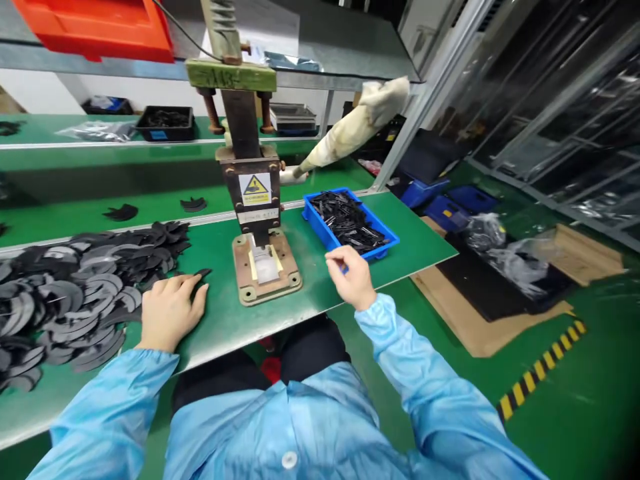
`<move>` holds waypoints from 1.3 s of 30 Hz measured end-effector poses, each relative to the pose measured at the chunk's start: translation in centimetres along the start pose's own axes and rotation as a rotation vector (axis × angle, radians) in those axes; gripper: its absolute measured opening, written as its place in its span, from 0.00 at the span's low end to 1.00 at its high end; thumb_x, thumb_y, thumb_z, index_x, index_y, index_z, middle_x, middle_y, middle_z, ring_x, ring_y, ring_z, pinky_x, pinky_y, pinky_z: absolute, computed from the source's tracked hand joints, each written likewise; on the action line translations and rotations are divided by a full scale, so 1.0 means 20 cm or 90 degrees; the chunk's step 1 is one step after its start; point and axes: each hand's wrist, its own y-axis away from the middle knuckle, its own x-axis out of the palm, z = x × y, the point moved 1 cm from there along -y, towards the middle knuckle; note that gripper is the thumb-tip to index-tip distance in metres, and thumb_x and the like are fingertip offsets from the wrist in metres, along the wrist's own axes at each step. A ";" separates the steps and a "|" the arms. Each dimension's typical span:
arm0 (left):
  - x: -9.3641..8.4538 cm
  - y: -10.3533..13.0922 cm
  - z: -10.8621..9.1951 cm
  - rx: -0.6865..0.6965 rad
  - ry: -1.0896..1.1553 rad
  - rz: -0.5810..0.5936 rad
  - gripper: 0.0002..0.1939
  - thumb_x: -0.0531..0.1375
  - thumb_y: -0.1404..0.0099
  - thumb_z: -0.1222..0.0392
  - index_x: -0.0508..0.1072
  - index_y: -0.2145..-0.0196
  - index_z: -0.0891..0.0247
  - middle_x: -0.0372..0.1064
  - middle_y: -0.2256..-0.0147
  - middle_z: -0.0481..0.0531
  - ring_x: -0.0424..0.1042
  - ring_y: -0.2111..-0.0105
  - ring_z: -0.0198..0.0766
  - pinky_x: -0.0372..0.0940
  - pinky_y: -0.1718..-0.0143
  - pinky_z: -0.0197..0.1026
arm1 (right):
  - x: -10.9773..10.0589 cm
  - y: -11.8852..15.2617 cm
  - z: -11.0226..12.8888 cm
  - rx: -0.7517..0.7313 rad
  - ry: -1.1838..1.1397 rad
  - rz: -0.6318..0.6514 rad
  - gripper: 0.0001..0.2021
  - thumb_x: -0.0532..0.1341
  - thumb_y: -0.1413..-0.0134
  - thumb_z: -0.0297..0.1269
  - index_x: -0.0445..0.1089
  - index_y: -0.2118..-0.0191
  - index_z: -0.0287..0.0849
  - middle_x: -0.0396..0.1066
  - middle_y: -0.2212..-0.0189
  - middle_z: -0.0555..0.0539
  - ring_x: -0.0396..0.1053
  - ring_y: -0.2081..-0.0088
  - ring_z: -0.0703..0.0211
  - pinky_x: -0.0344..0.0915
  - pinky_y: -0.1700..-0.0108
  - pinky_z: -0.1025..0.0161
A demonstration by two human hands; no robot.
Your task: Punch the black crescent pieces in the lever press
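Observation:
My left hand (pixel 173 308) rests at the right edge of a spread pile of curved black pieces (pixel 95 287), its fingers on a dark piece (pixel 203 273) whose tip shows beyond them. In front of me stands a hand press (pixel 253 180) with a yellow warning label; its base plate (pixel 245 280) carries a pale metal fixture (pixel 267 267). My right hand (pixel 351 277) hovers at the table's front edge, right of the press, thumb and fingertips pinched together. Anything between those fingertips is too small to make out. Just behind it, a blue tray (pixel 383 250) holds many thin black strips.
A cloth-wrapped lever (pixel 350 130) sticks out from the press to the upper right. Behind are a black bin (pixel 166 125), a plastic bag (pixel 103 130) and an orange bin (pixel 100 27). Cardboard (pixel 480 333) lies on the floor at right, near a metal post (pixel 430 100).

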 end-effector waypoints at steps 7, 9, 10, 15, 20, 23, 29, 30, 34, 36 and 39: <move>0.01 0.01 0.01 -0.023 0.037 -0.026 0.25 0.53 0.23 0.43 0.79 0.43 0.60 0.78 0.44 0.67 0.72 0.43 0.67 0.63 0.46 0.59 | -0.22 -0.40 -0.32 0.077 0.171 0.059 0.15 0.61 0.36 0.36 0.77 0.47 0.44 0.76 0.50 0.40 0.73 0.48 0.49 0.73 0.38 0.47; 0.02 0.01 0.02 -0.029 0.051 -0.022 0.24 0.53 0.23 0.43 0.79 0.44 0.59 0.77 0.44 0.67 0.72 0.42 0.67 0.62 0.45 0.60 | -0.18 -0.47 -0.34 0.054 0.197 0.111 0.20 0.60 0.36 0.33 0.76 0.41 0.45 0.75 0.43 0.40 0.71 0.41 0.49 0.69 0.32 0.46; 0.02 0.01 0.02 -0.030 0.057 -0.020 0.24 0.54 0.23 0.43 0.79 0.44 0.59 0.77 0.44 0.67 0.72 0.41 0.67 0.62 0.45 0.60 | -0.16 -0.50 -0.34 0.043 0.210 0.133 0.22 0.59 0.36 0.32 0.75 0.38 0.45 0.73 0.40 0.40 0.69 0.38 0.49 0.67 0.29 0.46; 0.03 0.00 0.04 -0.030 0.057 -0.016 0.26 0.52 0.23 0.42 0.79 0.44 0.61 0.77 0.44 0.67 0.72 0.42 0.67 0.63 0.43 0.60 | -0.08 -0.61 -0.33 0.027 0.277 0.216 0.25 0.56 0.36 0.29 0.76 0.37 0.50 0.69 0.34 0.42 0.67 0.37 0.48 0.65 0.28 0.46; 0.04 0.00 0.04 -0.027 0.070 -0.019 0.25 0.52 0.23 0.43 0.80 0.44 0.61 0.78 0.45 0.67 0.72 0.43 0.67 0.63 0.43 0.61 | -0.11 -0.59 -0.36 0.045 0.331 0.236 0.20 0.56 0.34 0.32 0.79 0.42 0.48 0.73 0.39 0.40 0.68 0.40 0.47 0.66 0.31 0.46; 0.04 0.00 0.04 -0.026 0.076 -0.023 0.25 0.53 0.24 0.43 0.79 0.44 0.61 0.77 0.45 0.68 0.71 0.43 0.68 0.63 0.44 0.62 | -0.16 -0.55 -0.36 0.059 0.345 0.228 0.18 0.56 0.33 0.34 0.79 0.44 0.45 0.73 0.39 0.38 0.67 0.41 0.46 0.66 0.32 0.45; 0.04 0.00 0.05 -0.027 0.056 -0.017 0.25 0.51 0.24 0.41 0.79 0.45 0.58 0.78 0.47 0.64 0.72 0.43 0.67 0.65 0.45 0.60 | -0.23 -0.48 -0.36 0.107 0.313 0.191 0.12 0.59 0.37 0.34 0.79 0.53 0.43 0.77 0.46 0.37 0.69 0.45 0.44 0.65 0.35 0.45; 0.04 0.00 0.05 -0.027 0.055 -0.017 0.25 0.51 0.24 0.41 0.79 0.45 0.58 0.78 0.47 0.64 0.72 0.43 0.67 0.65 0.46 0.60 | -0.23 -0.48 -0.36 0.119 0.300 0.177 0.11 0.60 0.38 0.33 0.78 0.54 0.42 0.78 0.48 0.37 0.69 0.45 0.44 0.65 0.35 0.46; 0.05 0.00 0.05 -0.033 0.070 -0.023 0.26 0.52 0.24 0.40 0.79 0.48 0.61 0.78 0.48 0.67 0.73 0.44 0.67 0.64 0.46 0.61 | -0.26 -0.47 -0.34 0.168 0.213 0.088 0.10 0.60 0.38 0.37 0.75 0.54 0.42 0.78 0.55 0.37 0.71 0.49 0.45 0.67 0.39 0.47; 0.04 0.00 0.06 -0.038 0.084 -0.042 0.25 0.54 0.25 0.40 0.79 0.48 0.60 0.78 0.47 0.67 0.73 0.44 0.68 0.64 0.45 0.62 | -0.27 -0.45 -0.29 0.183 0.138 0.036 0.12 0.58 0.35 0.40 0.73 0.52 0.42 0.77 0.58 0.39 0.71 0.53 0.48 0.69 0.43 0.49; 0.03 -0.01 0.06 -0.031 0.113 -0.093 0.21 0.57 0.26 0.42 0.78 0.48 0.59 0.78 0.46 0.66 0.72 0.43 0.67 0.64 0.43 0.62 | -0.23 -0.35 -0.17 0.184 -0.024 -0.001 0.17 0.51 0.29 0.48 0.71 0.49 0.43 0.74 0.61 0.44 0.71 0.61 0.56 0.71 0.54 0.56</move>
